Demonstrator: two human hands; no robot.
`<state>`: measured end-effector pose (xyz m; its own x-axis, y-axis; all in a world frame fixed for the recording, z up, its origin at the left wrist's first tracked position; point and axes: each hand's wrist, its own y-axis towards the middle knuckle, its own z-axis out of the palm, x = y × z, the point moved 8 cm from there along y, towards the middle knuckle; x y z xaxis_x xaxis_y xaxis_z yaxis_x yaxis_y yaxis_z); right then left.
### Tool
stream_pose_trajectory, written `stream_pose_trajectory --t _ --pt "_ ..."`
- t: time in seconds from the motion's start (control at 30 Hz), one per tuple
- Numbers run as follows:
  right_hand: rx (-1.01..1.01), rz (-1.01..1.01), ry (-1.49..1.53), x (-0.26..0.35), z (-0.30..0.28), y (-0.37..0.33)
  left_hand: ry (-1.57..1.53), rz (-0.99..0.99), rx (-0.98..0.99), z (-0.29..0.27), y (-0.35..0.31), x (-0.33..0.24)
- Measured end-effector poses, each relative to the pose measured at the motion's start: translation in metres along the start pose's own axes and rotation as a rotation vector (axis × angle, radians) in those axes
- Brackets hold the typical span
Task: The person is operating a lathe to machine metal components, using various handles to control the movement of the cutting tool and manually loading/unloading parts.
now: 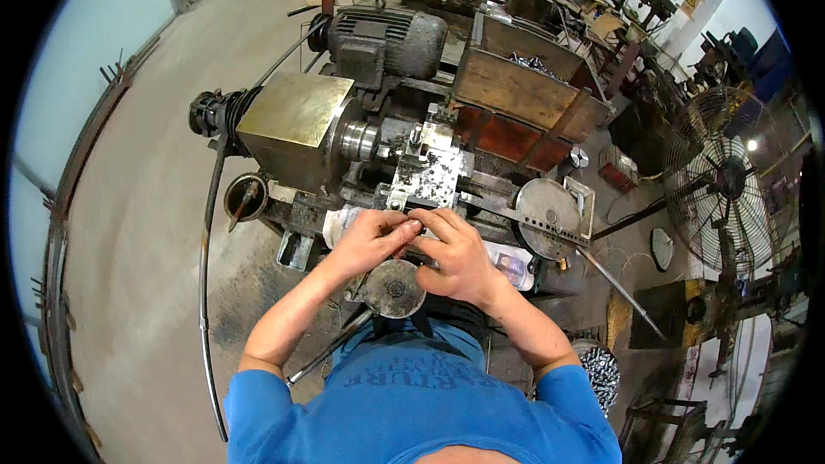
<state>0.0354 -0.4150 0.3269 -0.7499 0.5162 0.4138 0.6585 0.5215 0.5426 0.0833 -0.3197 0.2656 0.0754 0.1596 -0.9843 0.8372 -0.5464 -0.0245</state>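
My left hand [368, 241] and my right hand [457, 256] meet in front of a lathe's slide [427, 174], fingertips close together. Both sets of fingers are bent inward and closed; whatever lies between them is too small or hidden to make out. Just below them sits a round metal handwheel [395, 289] with a lever reaching down to the left. Beyond the hands, the spindle nose [361, 140] sticks out of the headstock [290, 125], facing the slide. The slide's top looks bright and spotted with dark grime.
A large motor [387, 41] stands behind the headstock. At the back right is a wooden bin [516, 86] of small metal parts. A round plate [541, 210] with a long lever is to the right. Farther right stands a fan [729, 179]. A container of metal pieces [600, 371] sits by my right elbow.
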Motion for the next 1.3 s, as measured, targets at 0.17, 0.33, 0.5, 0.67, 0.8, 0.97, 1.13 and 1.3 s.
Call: stream_pose_trajectory --t 0.17,0.33,0.5,0.67,0.8,0.97,1.13,1.3 --pt "0.167 -0.062 -0.058 0.000 0.014 0.029 0.265 0.068 -0.112 -0.035 -0.004 -0.013" --pt "0.286 -0.160 -0.110 -0.022 0.039 0.075 0.263 -0.022 -0.070 -0.082 -0.028 -0.011" --pt "0.497 0.076 -0.496 -0.110 0.093 0.111 0.348 -0.102 -0.523 -0.189 -0.115 -0.002" --pt "0.513 0.223 -0.437 -0.136 0.109 0.121 0.955 -0.385 -0.851 -0.249 -0.232 0.033" --pt "0.423 0.223 -0.345 -0.139 0.106 0.123 0.900 -0.600 -0.863 -0.245 -0.284 0.077" --pt "0.454 0.452 -0.108 -0.141 0.105 0.129 0.612 -0.682 -0.910 -0.222 -0.282 0.108" --pt "0.398 0.605 -0.080 -0.134 0.098 0.139 0.965 -0.730 -0.894 -0.240 -0.276 0.133" --pt "0.342 0.484 -0.120 -0.130 0.100 0.145 1.324 -0.849 -0.807 -0.299 -0.305 0.157"
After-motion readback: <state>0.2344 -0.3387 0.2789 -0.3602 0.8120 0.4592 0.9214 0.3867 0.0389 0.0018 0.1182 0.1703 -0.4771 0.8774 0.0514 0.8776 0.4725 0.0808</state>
